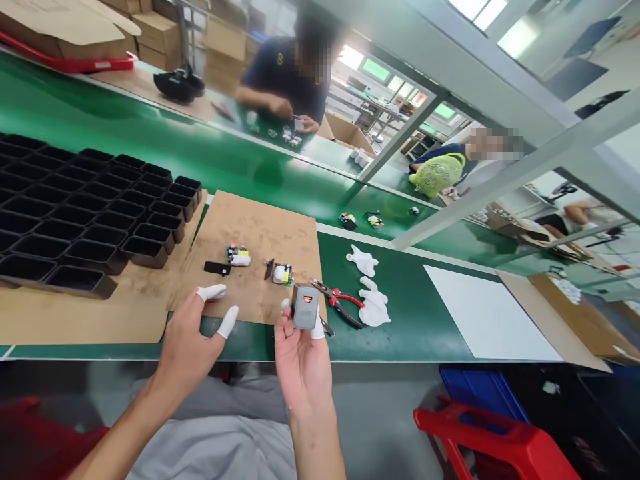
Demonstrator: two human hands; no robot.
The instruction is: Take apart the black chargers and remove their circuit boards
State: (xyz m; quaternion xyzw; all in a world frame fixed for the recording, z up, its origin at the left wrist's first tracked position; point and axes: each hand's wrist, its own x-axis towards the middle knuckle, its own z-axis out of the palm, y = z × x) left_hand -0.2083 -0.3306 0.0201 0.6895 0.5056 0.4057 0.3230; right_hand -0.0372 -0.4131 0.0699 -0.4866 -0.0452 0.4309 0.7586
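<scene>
My right hand (303,367) holds a small grey plastic housing (306,319) upright between thumb and fingers. An orange patch shows through a slot in its face. My left hand (190,347) is over the front edge of the cardboard sheet (260,217), thumb and forefinger apart, nothing between them. White finger cots cover some fingertips of both hands. Just beyond my left hand lies a flat black piece (217,269), beside a small circuit board (238,256). A second circuit board (283,275) lies behind the housing. Red-handled pliers (345,307) rest right of my right hand.
Rows of black trays (95,233) fill the left side. Crumpled white gloves (374,307) lie beyond the pliers, and a white sheet (485,310) is farther right. Across the green bench, a co-worker (280,80) handles small parts. A red stool (490,433) stands below right.
</scene>
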